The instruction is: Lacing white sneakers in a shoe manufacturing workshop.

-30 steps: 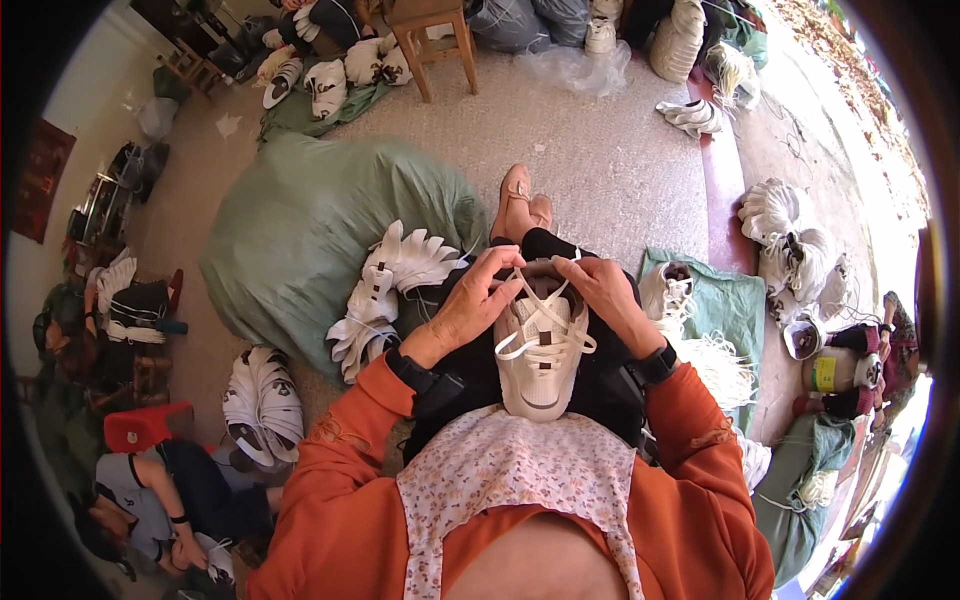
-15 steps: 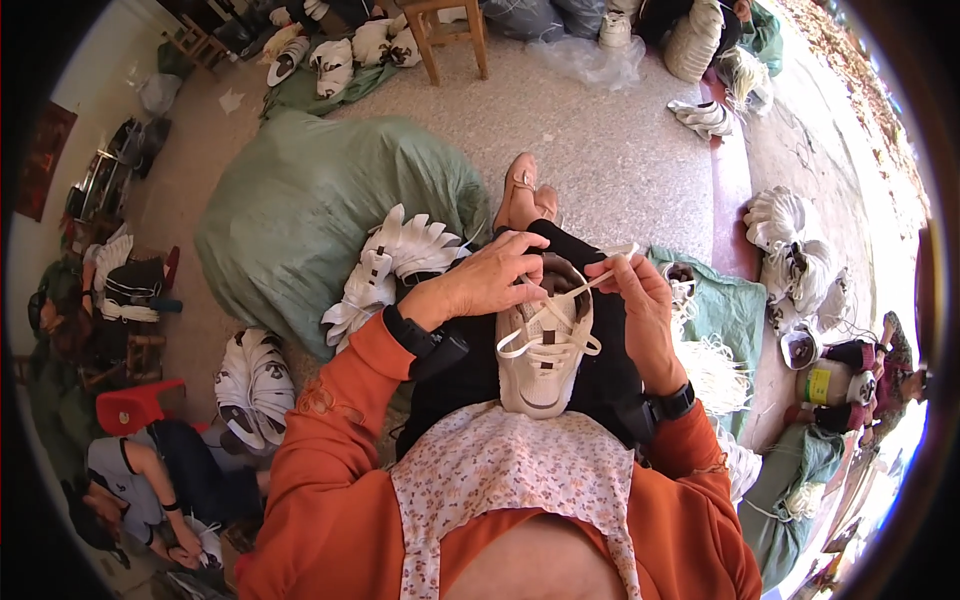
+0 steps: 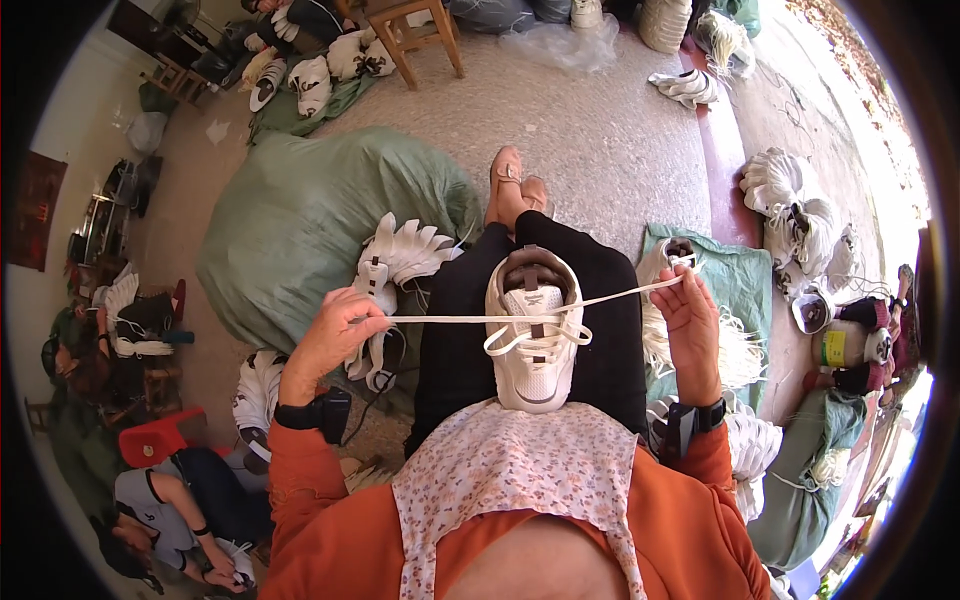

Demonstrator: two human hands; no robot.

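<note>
A white sneaker (image 3: 536,375) rests on my lap, its toe toward me and its brown-lined opening facing away. Its cream shoelace (image 3: 450,320) is threaded through the eyelets, with loops standing out at both sides. Off to the left of the shoe, my left hand (image 3: 335,335) pinches one end of the lace. My right hand (image 3: 690,325) pinches the other end, out to the right and a little higher. Between the two hands the lace runs almost straight across the shoe's tongue. Neither hand touches the shoe itself.
A large green sack (image 3: 320,230) fills the floor ahead left, with white shoe uppers (image 3: 405,250) beside it. At right, bundled cream laces (image 3: 735,360) lie on a green cloth (image 3: 740,290). Co-workers sit at the left (image 3: 180,500); a wooden stool (image 3: 410,35) stands far ahead.
Both hands have moved apart from above the shoe, left hand leftward and right hand rightward. The lace ends are now drawn out wide across the tongue.
</note>
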